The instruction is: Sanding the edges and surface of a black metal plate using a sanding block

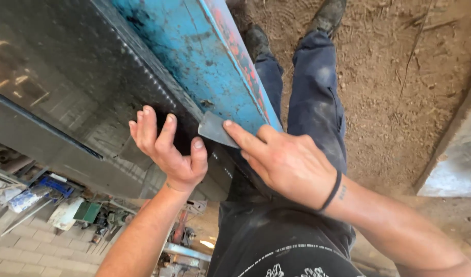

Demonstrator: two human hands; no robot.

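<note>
1. The right hand point(289, 164) grips a small metal scraper point(215, 129), its forefinger stretched along the blade and pressing it flat.
2. The scraper's blade lies against the lower edge of a blue painted panel point(194, 46), where the worn paint shows red patches along the rim.
3. The left hand point(168, 149) is released, fingers spread and slightly curled, resting against the dark glossy panel point(66, 77) just beside the blue one; it holds nothing.
4. A black band point(332, 192) circles the right wrist.
5. Below the hands stand the person's legs in dark blue trousers point(315, 97) and dusty boots point(327, 15) on a bare dirt floor point(399, 77).
6. At lower left, tools and scraps point(66, 205) lie scattered on paving bricks point(25, 251).
</note>
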